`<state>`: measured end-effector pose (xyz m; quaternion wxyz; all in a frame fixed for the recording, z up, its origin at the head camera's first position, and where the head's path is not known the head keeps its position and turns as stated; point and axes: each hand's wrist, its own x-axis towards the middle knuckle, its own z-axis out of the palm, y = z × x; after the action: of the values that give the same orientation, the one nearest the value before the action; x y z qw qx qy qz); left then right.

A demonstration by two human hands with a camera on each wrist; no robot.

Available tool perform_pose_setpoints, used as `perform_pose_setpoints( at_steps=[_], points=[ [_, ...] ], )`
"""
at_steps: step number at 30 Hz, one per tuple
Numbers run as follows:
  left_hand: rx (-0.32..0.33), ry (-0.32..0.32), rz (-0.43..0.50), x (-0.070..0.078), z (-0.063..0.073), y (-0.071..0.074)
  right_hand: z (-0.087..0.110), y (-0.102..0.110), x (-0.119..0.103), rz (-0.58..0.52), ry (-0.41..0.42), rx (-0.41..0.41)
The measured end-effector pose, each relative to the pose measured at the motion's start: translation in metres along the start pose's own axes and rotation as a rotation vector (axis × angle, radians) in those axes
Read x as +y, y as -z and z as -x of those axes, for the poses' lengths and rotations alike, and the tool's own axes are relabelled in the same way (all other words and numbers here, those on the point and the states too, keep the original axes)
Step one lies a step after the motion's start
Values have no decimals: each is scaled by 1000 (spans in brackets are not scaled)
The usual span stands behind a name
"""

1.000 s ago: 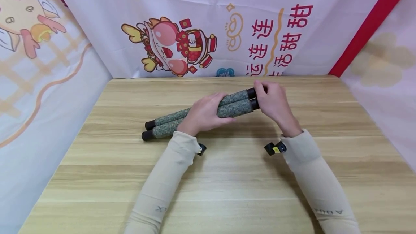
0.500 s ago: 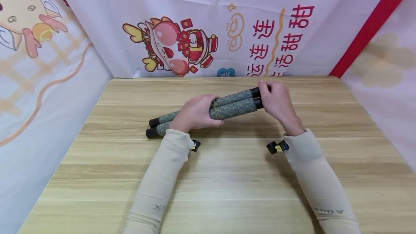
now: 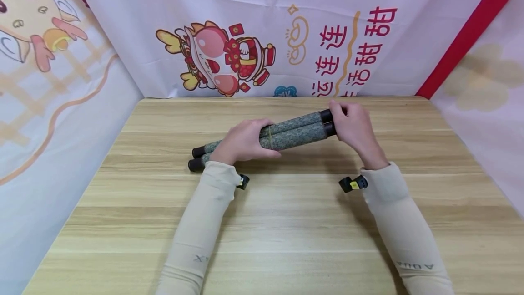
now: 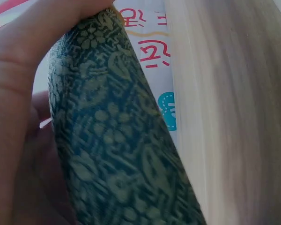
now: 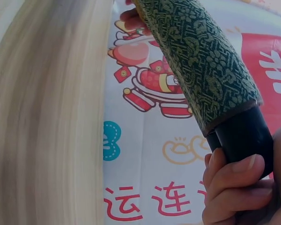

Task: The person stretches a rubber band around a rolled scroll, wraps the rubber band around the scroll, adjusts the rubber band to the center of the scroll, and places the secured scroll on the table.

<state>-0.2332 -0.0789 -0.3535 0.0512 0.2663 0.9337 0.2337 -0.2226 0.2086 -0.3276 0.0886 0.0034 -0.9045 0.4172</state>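
Observation:
A rolled-up scroll (image 3: 293,135) is held slantwise over the table, its right end higher and farther back. It forms two parallel rolls in dark green, flower-patterned cloth with black end knobs (image 3: 196,164). My left hand (image 3: 241,141) grips both rolls left of their middle, thumb on the near side. Close to that thumb a thin yellowish band (image 3: 270,136) crosses the rolls. The right hand (image 3: 353,124) holds the black knobs at the right end; in the right wrist view its fingers (image 5: 239,180) curl round a knob (image 5: 243,136). My left palm hides part of the rolls.
The wooden table (image 3: 262,240) runs back to a white printed cloth (image 3: 286,35) with a cartoon figure and red characters. Similar printed cloths stand along the left and right sides. Small black cameras (image 3: 351,184) sit at both wrists.
Along the scroll my left hand has slid leftward, uncovering the yellowish band. The scroll has shifted slightly right, with my right hand still on its end knobs.

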Motion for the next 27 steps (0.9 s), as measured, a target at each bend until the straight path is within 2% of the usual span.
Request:
perform_pose_setpoints(
  at_steps=[3, 8, 12, 20, 27],
  points=[
    [1, -18, -23, -1, 0, -1, 0, 1, 1, 4, -6, 1],
    [29, -58, -29, 8, -5, -9, 0, -1, 1, 20, -14, -18],
    [39, -55, -14, 11, -7, -14, -1, 0, 1, 15, -15, -32],
    [-25, -24, 25, -6, -1, -3, -1, 6, 4, 9, -38, -35],
    [-30, -4, -9, -8, 1, 4, -2, 7, 5, 11, -47, -44]
  ],
)
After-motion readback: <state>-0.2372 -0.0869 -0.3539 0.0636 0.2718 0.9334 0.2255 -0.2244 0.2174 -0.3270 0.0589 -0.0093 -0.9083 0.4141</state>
